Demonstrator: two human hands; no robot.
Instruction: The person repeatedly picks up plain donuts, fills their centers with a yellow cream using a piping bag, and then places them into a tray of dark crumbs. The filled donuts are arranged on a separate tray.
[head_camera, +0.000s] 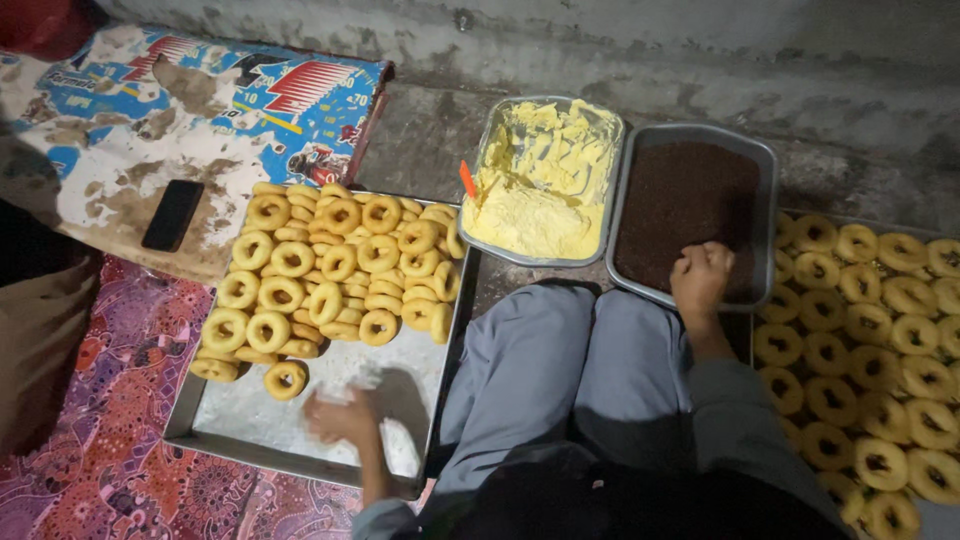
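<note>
Left hand (345, 420): blurred, lower left of frame, over the floury tray (300, 440); grip unclear.
Right hand (700, 278): fist-like, in the dark-crumb tray (768, 170).
Rings (330, 270): heaped upper left.

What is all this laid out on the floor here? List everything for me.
Large metal tray: one, grey, left, partly floured.
Plain ring-shaped pastries: many, golden, piled on that tray.
Yellow paste tray: one, metal, centre top.
Dark brown granules tray: one, metal, beside it.
Filled ring pastries: many, golden with dark centres, right.
Black phone: one, on worn printed board.
Patterned cloth: purple-red, lower left.
Left hand: blurred, over floured tray.
Right hand: closed, in brown granules.
</note>
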